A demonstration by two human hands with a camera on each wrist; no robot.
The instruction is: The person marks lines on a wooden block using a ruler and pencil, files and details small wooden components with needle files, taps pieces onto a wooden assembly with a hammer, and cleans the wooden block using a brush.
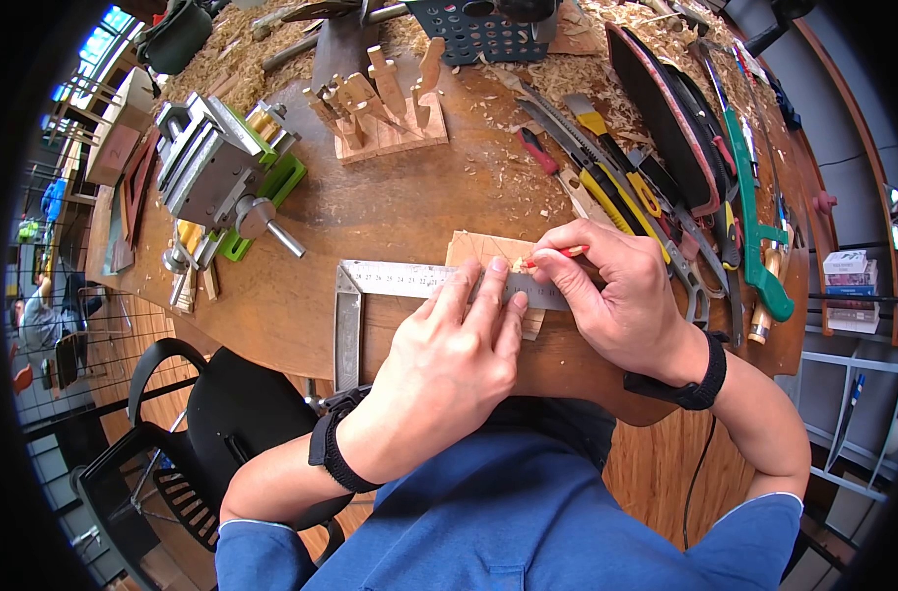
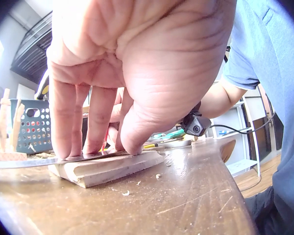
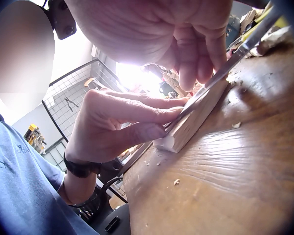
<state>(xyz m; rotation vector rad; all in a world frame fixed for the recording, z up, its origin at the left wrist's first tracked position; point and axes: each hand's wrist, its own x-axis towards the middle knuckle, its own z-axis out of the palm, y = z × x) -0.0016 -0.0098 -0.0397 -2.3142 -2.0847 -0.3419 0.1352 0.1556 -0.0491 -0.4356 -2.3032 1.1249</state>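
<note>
Nearest the head camera, the left hand (image 1: 459, 345) pressed straight fingers on a ruler (image 1: 409, 281) lying across a wooden board (image 1: 488, 246); the right hand (image 1: 616, 295) pinched a red pencil (image 1: 557, 254) beside it. Left wrist view: fingers (image 2: 98, 117) flat on the ruler (image 2: 49, 160) atop the board (image 2: 108, 171). Right wrist view: curled fingers (image 3: 196, 54) met the board (image 3: 191, 122).

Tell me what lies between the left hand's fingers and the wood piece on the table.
A metal ruler lies flat between the left hand's fingers and the wood piece; the left wrist view shows it plainly.
</note>
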